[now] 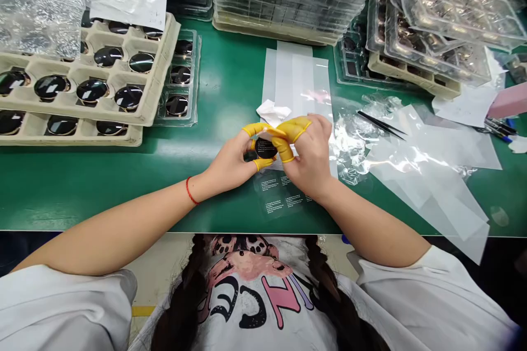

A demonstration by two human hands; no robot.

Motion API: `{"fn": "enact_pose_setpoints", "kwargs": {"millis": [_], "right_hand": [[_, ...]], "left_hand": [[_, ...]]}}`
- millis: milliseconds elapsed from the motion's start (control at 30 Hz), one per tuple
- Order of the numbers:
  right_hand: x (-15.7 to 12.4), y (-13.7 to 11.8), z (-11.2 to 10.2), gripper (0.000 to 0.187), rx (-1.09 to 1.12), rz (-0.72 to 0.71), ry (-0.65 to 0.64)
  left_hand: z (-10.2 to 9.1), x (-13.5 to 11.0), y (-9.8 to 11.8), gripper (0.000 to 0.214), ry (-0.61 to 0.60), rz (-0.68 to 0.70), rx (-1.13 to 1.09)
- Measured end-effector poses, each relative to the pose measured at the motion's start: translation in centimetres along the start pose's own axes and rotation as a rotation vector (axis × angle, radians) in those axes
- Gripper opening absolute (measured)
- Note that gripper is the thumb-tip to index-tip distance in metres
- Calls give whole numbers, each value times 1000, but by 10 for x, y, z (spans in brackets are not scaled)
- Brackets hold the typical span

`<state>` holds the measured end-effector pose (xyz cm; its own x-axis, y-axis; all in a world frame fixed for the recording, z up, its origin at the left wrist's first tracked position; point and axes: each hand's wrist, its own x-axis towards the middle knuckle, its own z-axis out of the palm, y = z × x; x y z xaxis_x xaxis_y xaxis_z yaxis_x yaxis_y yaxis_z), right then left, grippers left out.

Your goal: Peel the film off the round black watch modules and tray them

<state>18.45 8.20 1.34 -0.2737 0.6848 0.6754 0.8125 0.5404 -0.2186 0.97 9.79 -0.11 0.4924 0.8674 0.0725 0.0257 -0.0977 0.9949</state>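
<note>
A small round black disc (265,148), like a watch face, is held over the green table (102,186) at the centre. My left hand (234,162) pinches its left side with yellow finger cots on thumb and fingers. My right hand (310,153) grips its right side and top, also in yellow finger cots. Under the hands lies a clear printed film sheet (280,197) with small white text. A crumpled white wipe (272,112) sits just behind the disc.
Beige trays (156,82) holding several black discs stand at the left. Stacks of clear blister trays (288,5) line the back and right. Black tweezers (381,123) lie on loose clear films (432,175) to the right. White film strips (294,79) lie behind the hands.
</note>
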Motion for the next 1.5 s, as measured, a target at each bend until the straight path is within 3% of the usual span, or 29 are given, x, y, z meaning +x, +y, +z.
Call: {"fn": "enact_pose_setpoints", "kwargs": {"millis": [233, 400, 600, 933, 1133, 1300, 1433, 1500], "right_hand": [[4, 11, 7, 19, 91, 109, -116], [9, 20, -2, 26, 171, 195, -195], [-6, 11, -15, 28, 40, 41, -256], [-32, -2, -17, 29, -129, -125, -189], [-41, -7, -16, 27, -190, -123, -136], [-36, -1, -19, 21, 120, 44, -161], [-31, 36, -25, 31, 330, 475, 44], [-30, 60, -24, 36, 275, 627, -6]], "left_hand": [[3, 4, -1, 51, -51, -52, -79], [0, 10, -3, 56, -77, -130, -135], [-1, 11, 0, 55, -89, -159, -111], [-2, 10, 10, 55, -108, -162, -53], [-3, 10, 6, 60, -88, -164, -67], [-3, 10, -1, 60, -103, -113, -90], [-6, 11, -1, 55, -89, -64, -83], [-8, 11, 1, 55, -74, -40, -70]]}}
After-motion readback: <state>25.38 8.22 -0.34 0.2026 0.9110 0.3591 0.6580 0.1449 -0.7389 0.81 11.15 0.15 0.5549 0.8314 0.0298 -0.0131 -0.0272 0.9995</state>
